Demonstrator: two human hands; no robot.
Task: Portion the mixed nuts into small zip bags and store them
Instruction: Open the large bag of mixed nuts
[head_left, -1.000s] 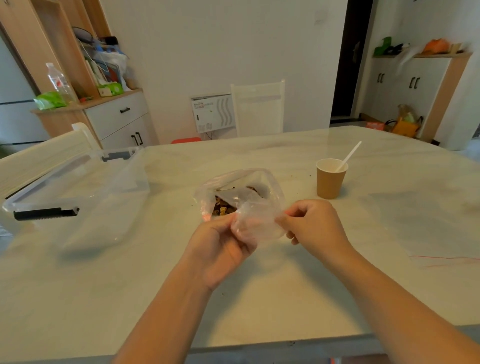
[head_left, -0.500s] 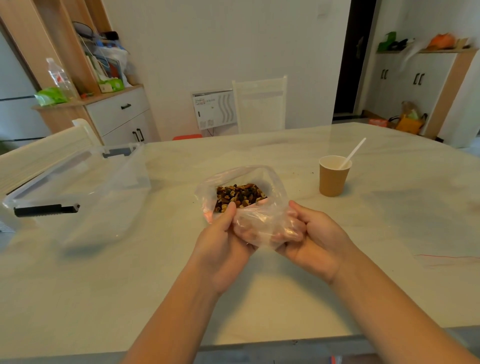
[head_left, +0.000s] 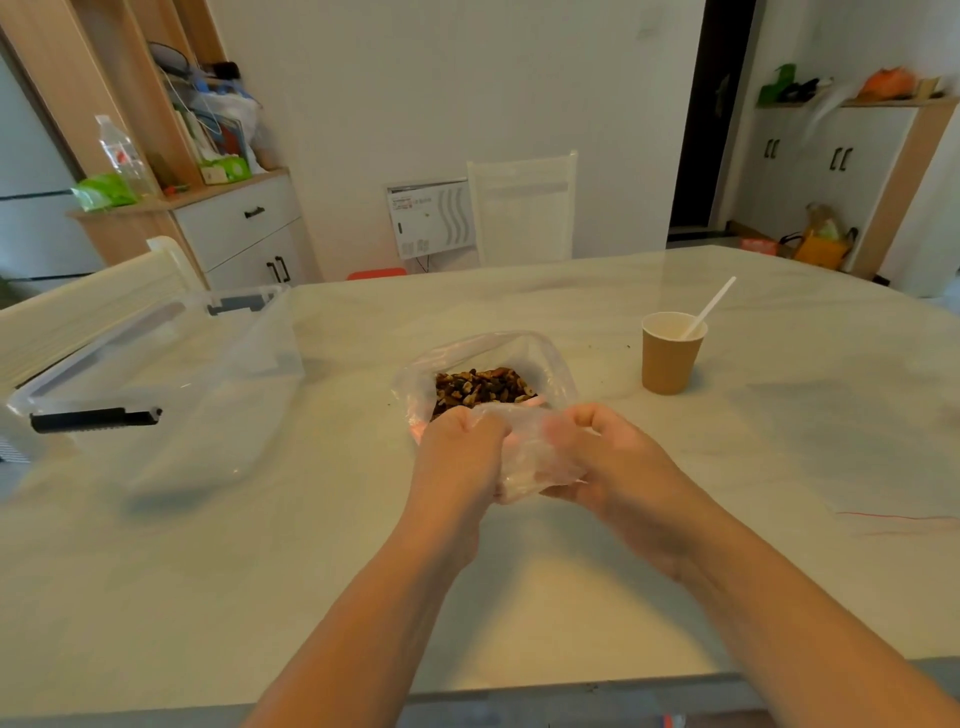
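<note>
A large clear bag (head_left: 556, 364) lies open on the pale table (head_left: 311, 571), with brown mixed nuts (head_left: 480, 388) showing in its mouth. Just in front of it I hold a small clear zip bag (head_left: 527, 452) between both hands. My left hand (head_left: 460, 457) pinches its left edge, and my right hand (head_left: 608, 457) grips its right side, fingers curled under the plastic. The small bag looks crumpled, and I cannot tell what is inside it.
A brown paper cup (head_left: 670, 353) with a white plastic spoon (head_left: 714, 304) stands right of the nut bag. A clear storage bin (head_left: 156, 384) with black latches sits at the left. White chairs stand at the far side and left. A few crumbs dot the table.
Both hands have shifted on the small bag: the right hand turned under it, then came back over it. The nuts in the big bag have come into full view.
</note>
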